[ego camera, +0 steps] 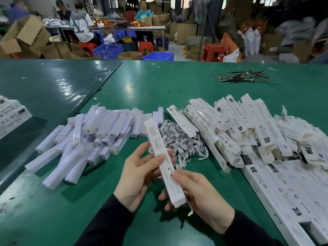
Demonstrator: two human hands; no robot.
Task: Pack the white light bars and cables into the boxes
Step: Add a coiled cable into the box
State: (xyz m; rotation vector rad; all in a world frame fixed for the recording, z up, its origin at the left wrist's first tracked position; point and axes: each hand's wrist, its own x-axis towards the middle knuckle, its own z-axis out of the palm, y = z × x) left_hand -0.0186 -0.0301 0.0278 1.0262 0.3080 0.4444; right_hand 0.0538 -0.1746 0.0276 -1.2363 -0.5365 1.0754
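The right hand [198, 190] grips the near end of a long, narrow white printed cardboard box [164, 162], thumb on its upper face and fingers curled underneath. The left hand [142, 173] holds the same box further up, thumb pressed on the edge near the middle and fingers behind it. The box's long axis runs from the right hand's palm away and slightly leftward, its far end raised above the green table mat [177, 89]. At the near end, by the right hand, a small flap hangs loose, so that end looks unclosed; whether a bar and cable are already inside cannot be seen.

Just beyond the box's far end lies the tangle of white coiled cables [181, 141], about equally near both hands. To the left of the left hand, a little further out, sprawls the heap of white light bars in clear wrap [85, 139], mostly lying with their long axes pointing away; the left hand is the nearer one to it. To the right of the right hand is the pile of white cardboard boxes [248, 128].
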